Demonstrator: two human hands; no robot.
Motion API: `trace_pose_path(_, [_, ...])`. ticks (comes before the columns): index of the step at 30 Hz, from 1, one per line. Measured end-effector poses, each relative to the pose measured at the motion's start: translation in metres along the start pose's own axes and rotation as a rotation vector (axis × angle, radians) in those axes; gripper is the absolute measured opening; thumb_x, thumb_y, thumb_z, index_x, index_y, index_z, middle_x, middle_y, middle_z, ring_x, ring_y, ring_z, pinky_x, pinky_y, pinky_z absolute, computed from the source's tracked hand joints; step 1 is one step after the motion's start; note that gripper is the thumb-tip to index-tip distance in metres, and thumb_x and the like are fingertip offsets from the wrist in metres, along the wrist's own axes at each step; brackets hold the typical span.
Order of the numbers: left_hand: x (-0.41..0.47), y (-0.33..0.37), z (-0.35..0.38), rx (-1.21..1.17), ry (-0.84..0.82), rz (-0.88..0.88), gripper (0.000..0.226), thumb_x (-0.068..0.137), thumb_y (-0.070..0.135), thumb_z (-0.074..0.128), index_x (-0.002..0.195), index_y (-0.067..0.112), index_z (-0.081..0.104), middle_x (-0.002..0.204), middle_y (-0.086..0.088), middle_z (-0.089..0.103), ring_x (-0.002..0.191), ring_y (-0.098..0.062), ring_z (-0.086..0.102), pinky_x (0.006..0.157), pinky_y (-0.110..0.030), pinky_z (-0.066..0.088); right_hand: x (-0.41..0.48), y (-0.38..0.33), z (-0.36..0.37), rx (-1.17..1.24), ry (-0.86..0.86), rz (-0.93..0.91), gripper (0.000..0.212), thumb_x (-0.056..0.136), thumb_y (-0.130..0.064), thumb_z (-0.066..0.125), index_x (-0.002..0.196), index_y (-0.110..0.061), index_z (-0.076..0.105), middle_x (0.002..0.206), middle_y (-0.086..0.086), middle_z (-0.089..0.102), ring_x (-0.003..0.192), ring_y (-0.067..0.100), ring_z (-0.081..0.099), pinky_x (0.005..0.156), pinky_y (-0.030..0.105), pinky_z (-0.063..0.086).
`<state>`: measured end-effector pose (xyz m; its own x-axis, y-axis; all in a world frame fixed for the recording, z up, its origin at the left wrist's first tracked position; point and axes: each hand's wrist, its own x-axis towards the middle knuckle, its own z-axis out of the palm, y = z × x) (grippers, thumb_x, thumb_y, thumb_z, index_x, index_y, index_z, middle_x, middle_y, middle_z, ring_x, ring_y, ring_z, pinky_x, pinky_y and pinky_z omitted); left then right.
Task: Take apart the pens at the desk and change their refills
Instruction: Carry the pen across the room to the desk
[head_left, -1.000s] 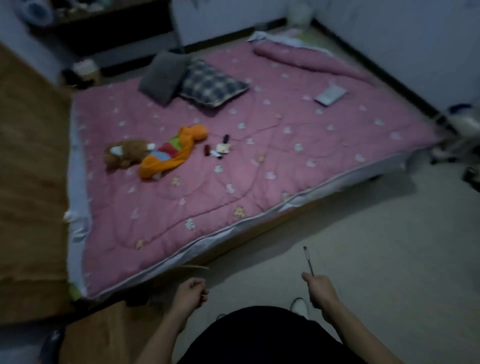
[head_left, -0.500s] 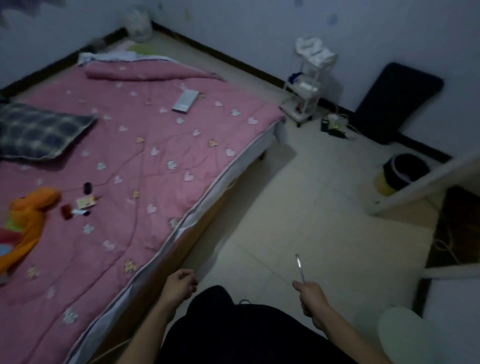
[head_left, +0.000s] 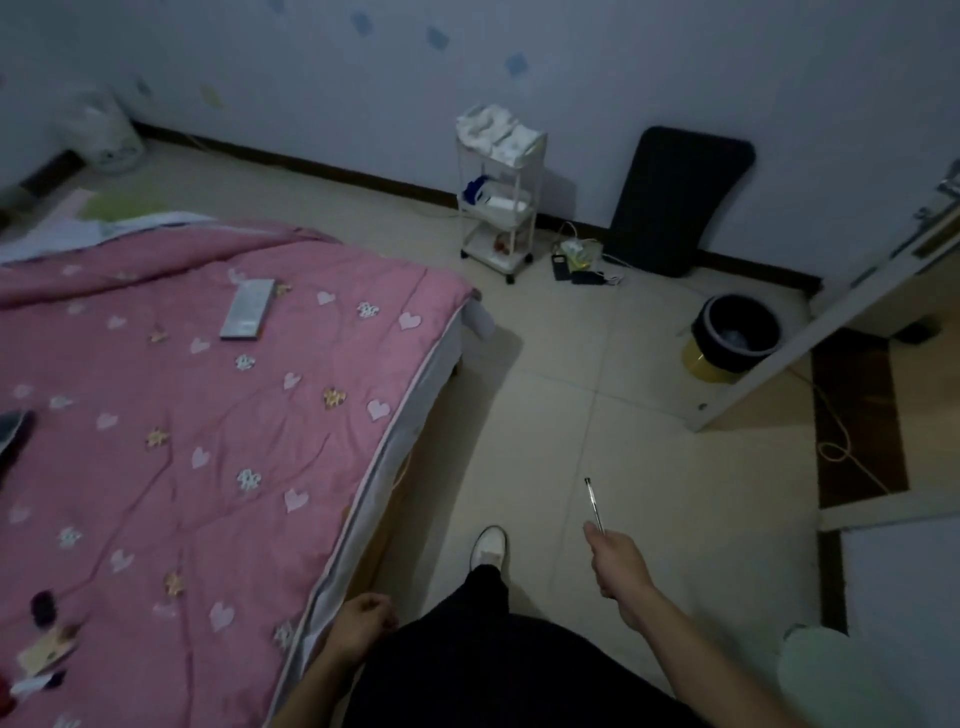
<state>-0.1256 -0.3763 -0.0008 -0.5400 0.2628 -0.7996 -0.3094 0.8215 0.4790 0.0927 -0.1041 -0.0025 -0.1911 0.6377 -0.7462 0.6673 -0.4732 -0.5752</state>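
I stand in a dim bedroom, with no desk in view. My right hand (head_left: 615, 564) grips a thin clear pen (head_left: 594, 504) by its lower end, and the pen points up and away over the tiled floor. My left hand (head_left: 361, 626) hangs at my side near the bed's corner with its fingers loosely curled; whether it holds anything I cannot tell. My dark trousers and one white shoe (head_left: 488, 545) show between the hands.
A bed with a pink quilt (head_left: 182, 441) fills the left, with a flat grey box (head_left: 248, 314) lying on it. A white trolley (head_left: 498, 208), a dark board (head_left: 675, 197) and a black-lined bin (head_left: 735, 332) line the far wall. An open door (head_left: 831, 312) stands at right.
My view has swung right, from the bed to the floor, the far wall and the door. My right hand keeps the pen upright; a foot now steps forward.
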Motion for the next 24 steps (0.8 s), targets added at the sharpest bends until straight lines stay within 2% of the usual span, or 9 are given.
trace_pose_path(4, [0.050,0.091,-0.012,0.020,-0.024,0.020,0.031,0.096,-0.001,0.048,0.067,0.006,0.056,0.048,-0.004,0.050,0.034,-0.009,0.043,0.035,-0.015,0.031,0.034,-0.036,-0.013,-0.096,0.084,0.022,0.042,0.095,-0.027,0.060,0.060,-0.022,0.037,0.049,0.000,0.034,0.043,0.016,0.032,0.048,0.026,0.024])
trace_pose_path(6, [0.076,0.140,-0.013,0.000,-0.038,0.043,0.034,0.097,-0.001,0.044,0.066,0.009,0.052,0.052,-0.006,0.049,0.039,-0.013,0.042,0.042,-0.018,0.028,0.047,-0.050,-0.022,-0.141,0.130,0.062,0.041,0.092,-0.018,0.062,0.057,-0.018,0.042,0.050,0.003,0.040,0.049,0.019,0.040,0.053,0.030,0.028])
trace_pose_path(10, [0.115,0.231,-0.015,0.017,-0.064,0.075,0.035,0.096,-0.002,0.042,0.065,0.012,0.051,0.061,-0.010,0.052,0.047,-0.017,0.044,0.050,-0.024,0.028,0.068,-0.074,-0.039,-0.133,0.137,0.135,0.037,0.094,-0.019,0.059,0.059,-0.012,0.051,0.056,0.006,0.052,0.054,0.022,0.050,0.053,0.031,0.033])
trace_pose_path(16, [0.164,0.350,0.012,0.015,-0.093,0.144,0.023,0.097,0.000,0.042,0.078,0.009,0.053,0.072,-0.013,0.053,0.052,-0.017,0.045,0.050,-0.025,0.031,0.132,-0.124,-0.071,-0.042,0.150,0.240,0.033,0.098,-0.027,0.055,0.068,-0.012,0.050,0.054,0.005,0.040,0.042,0.016,0.037,0.042,0.019,0.023])
trace_pose_path(19, [0.191,0.396,0.032,0.015,-0.100,0.149,0.024,0.098,0.000,0.040,0.079,0.007,0.052,0.067,-0.012,0.051,0.051,-0.018,0.044,0.050,-0.026,0.030,0.178,-0.167,-0.087,-0.054,0.144,0.218,0.035,0.098,-0.025,0.055,0.066,-0.013,0.046,0.051,0.005,0.038,0.040,0.015,0.036,0.042,0.020,0.023])
trace_pose_path(24, [0.225,0.455,0.044,-0.026,-0.082,0.090,0.030,0.096,-0.005,0.039,0.073,0.008,0.054,0.066,-0.011,0.053,0.051,-0.019,0.045,0.051,-0.026,0.031,0.254,-0.273,-0.111,-0.106,0.061,0.137,0.037,0.097,-0.018,0.056,0.063,-0.015,0.042,0.052,0.006,0.033,0.045,0.016,0.034,0.049,0.026,0.021])
